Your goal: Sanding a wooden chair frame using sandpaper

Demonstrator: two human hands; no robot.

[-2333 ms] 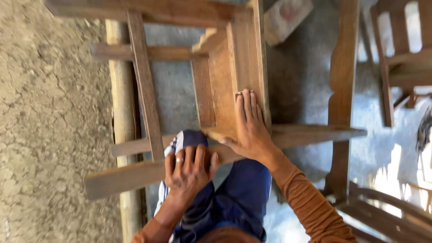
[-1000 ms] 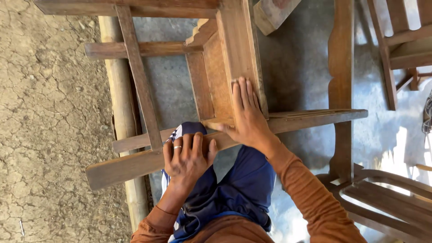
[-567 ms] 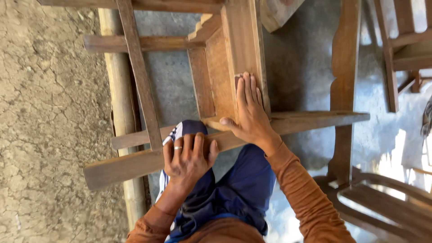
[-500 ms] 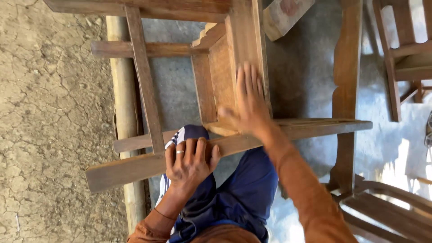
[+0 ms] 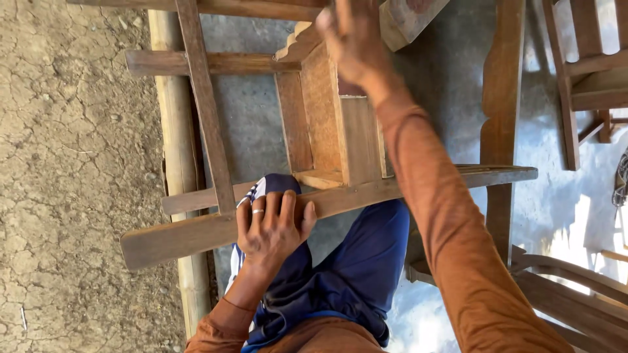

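1. The left hand (image 5: 271, 229) lies palm down on a knee in blue cloth, fingers spread and curled over the near rail (image 5: 196, 232) of a wooden frame (image 5: 356, 140). It presses on the rail rather than closing round it, and a ring shows on one finger.
2. The right hand (image 5: 353, 39) is stretched far forward, well apart from the left, at the far end of the frame's broad upright board. Its fingers run out of the top of the view and are blurred, so I cannot tell whether it grips anything or lies flat.
3. The right sleeve (image 5: 458, 222), orange-brown, crosses over the rail between the two hands.
4. The frame lies on its side, resting across the person's lap. Just beyond the left hand a second, thinner rail runs alongside the near one, and a slat (image 5: 206, 111) crosses both and goes on away from the hand.
5. To the left of the left hand a pale pole (image 5: 173, 150) lies under the frame, with cracked earth (image 5: 72, 163) beyond it.
6. Beyond the right hand's fingertips sits a wood block (image 5: 409, 19).
7. To the right of the right arm stand more chair parts (image 5: 589, 72) on grey concrete.
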